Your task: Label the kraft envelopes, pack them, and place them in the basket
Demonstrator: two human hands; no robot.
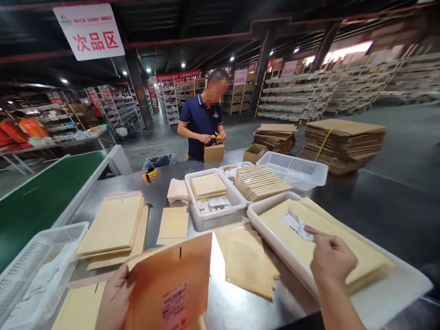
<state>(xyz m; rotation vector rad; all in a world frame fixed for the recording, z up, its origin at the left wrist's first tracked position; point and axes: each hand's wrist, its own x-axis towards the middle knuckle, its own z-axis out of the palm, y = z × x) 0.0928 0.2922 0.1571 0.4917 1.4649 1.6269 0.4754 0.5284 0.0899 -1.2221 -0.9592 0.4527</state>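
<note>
My left hand grips the left edge of a brown envelope with a printed label near its lower part. My right hand is over a white tray at the right, its other fingers curled. Its index fingertip meets a small white packet or slip, pinched there above large yellow envelopes; the thumb is hidden. Between my hands, loose yellow envelopes lie fanned on the metal table.
Envelope stacks and a white basket stand left, beside a green conveyor. Ahead are a basket of envelopes and packets, a yellow tape dispenser, and a person handling a carton. Cardboard stacks stand beyond.
</note>
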